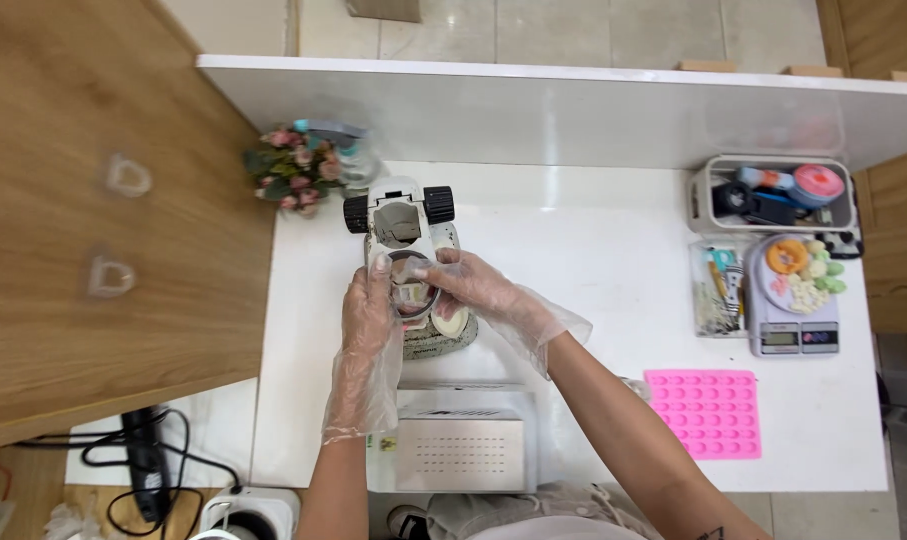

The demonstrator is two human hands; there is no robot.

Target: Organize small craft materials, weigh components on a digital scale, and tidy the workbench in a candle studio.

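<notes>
fingers [405, 272] of both gloved hands closed on small round part | part on white microscope [401, 222] stage, between them

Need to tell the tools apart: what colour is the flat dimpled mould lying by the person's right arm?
Pink: the dimpled silicone mould, clearest in the head view.

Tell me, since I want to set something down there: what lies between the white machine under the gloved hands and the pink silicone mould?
In the head view, only the right forearm crosses that bare white tabletop between the white machine and the pink silicone mould.
</notes>
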